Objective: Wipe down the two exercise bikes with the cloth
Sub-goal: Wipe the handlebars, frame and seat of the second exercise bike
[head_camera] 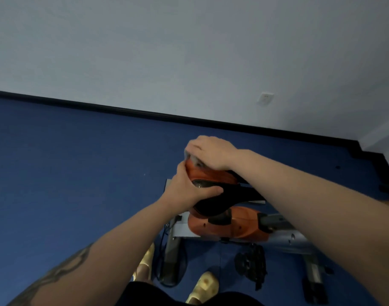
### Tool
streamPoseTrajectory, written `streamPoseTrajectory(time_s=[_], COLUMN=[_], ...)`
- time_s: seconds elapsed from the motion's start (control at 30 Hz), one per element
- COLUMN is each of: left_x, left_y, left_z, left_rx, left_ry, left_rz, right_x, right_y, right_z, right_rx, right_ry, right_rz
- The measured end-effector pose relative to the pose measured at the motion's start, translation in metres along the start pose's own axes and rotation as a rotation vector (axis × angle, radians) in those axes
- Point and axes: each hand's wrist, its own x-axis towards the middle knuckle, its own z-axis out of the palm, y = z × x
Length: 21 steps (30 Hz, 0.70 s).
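Right hand: the right hand [207, 152] is pressed down over a small grey cloth [192, 157] at the far end of the orange-and-black padded bike saddle [211, 180]; fingers curled over the cloth, holding it against the saddle.
Left hand: the left hand [189, 188] grips the near side of the saddle, thumb lying across the black part, steadying it.
Cloth: mostly buried under the right palm, only a pale grey edge peeking out, blurred, so I can't say how it's folded.
Bike: orange-shelled exercise bike with a grey metal frame [228, 226] standing on the blue carpeted floor [78, 162] near the white wall [167, 51]; a black pedal [251, 265] hangs low beside the person's pale yellow clogs [203, 286].
Second bike: only a dark bit at the right edge, can't tell if that's it.
Risk: I reckon the cloth could slide out from under the palm on a hard stroke, since so little of it shows.
Risk: leaning weight on the saddle might twist or rock it if the left hand lets up.
Risk: feet are close to that pedal and the frame foot; a step forward could catch a toe.
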Motion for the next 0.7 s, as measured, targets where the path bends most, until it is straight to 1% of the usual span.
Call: streamPoseTrajectory(time_s=[0.03, 0.07, 0.1, 0.17, 0.2, 0.27, 0.3, 0.33, 0.4, 0.43, 0.47, 0.5, 0.57, 0.6, 0.67, 0.7], left_x=[-0.002, -0.004, -0.004, -0.004, -0.003, -0.001, 0.000, 0.001, 0.001, 0.001, 0.000, 0.000, 0.001, 0.001, 0.003, 0.003], left_y=[0.000, -0.001, -0.002, -0.002, -0.002, -0.004, -0.005, -0.007, -0.009, -0.010, -0.010, -0.009, -0.007, -0.006, -0.005, -0.007], left_z=[0.001, 0.001, 0.001, 0.001, 0.001, -0.001, 0.000, 0.000, 0.001, 0.001, 0.002, 0.002, 0.000, 0.000, -0.001, -0.001], left_rx=[0.028, 0.041, 0.046, 0.017, -0.010, -0.032, -0.037, -0.043, -0.047, -0.041, -0.024, -0.001, 0.026, 0.011, -0.023, -0.024], left_ry=[0.015, 0.021, 0.022, 0.009, -0.006, -0.028, -0.031, -0.033, -0.025, -0.019, -0.013, -0.005, 0.004, -0.007, -0.041, -0.050], left_rz=[-0.026, -0.038, -0.039, -0.052, -0.062, -0.071, -0.066, -0.062, -0.052, -0.041, -0.015, 0.026, 0.073, 0.056, -0.010, -0.041], right_x=[-0.003, -0.006, -0.007, -0.001, 0.006, 0.018, 0.020, 0.021, 0.019, 0.013, 0.003, -0.009, -0.019, -0.018, -0.006, -0.001], right_y=[-0.005, -0.006, -0.003, 0.002, 0.005, 0.007, 0.006, 0.005, 0.000, -0.001, -0.005, -0.012, -0.007, -0.004, 0.003, 0.002], right_z=[0.003, 0.002, -0.001, -0.013, -0.016, -0.020, -0.019, -0.015, -0.010, -0.004, 0.000, 0.003, 0.009, 0.005, -0.005, -0.003], right_rx=[-0.138, -0.189, -0.138, 0.148, 0.232, 0.266, 0.253, 0.172, -0.022, -0.078, -0.112, -0.156, -0.125, -0.025, 0.209, 0.233], right_ry=[0.004, 0.003, -0.020, -0.133, -0.169, -0.209, -0.178, -0.145, -0.103, -0.038, 0.050, 0.120, 0.160, 0.149, 0.131, 0.107], right_rz=[-0.090, -0.181, -0.219, -0.124, -0.061, 0.070, 0.110, 0.115, 0.021, -0.047, -0.100, -0.199, -0.402, -0.337, -0.008, 0.106])
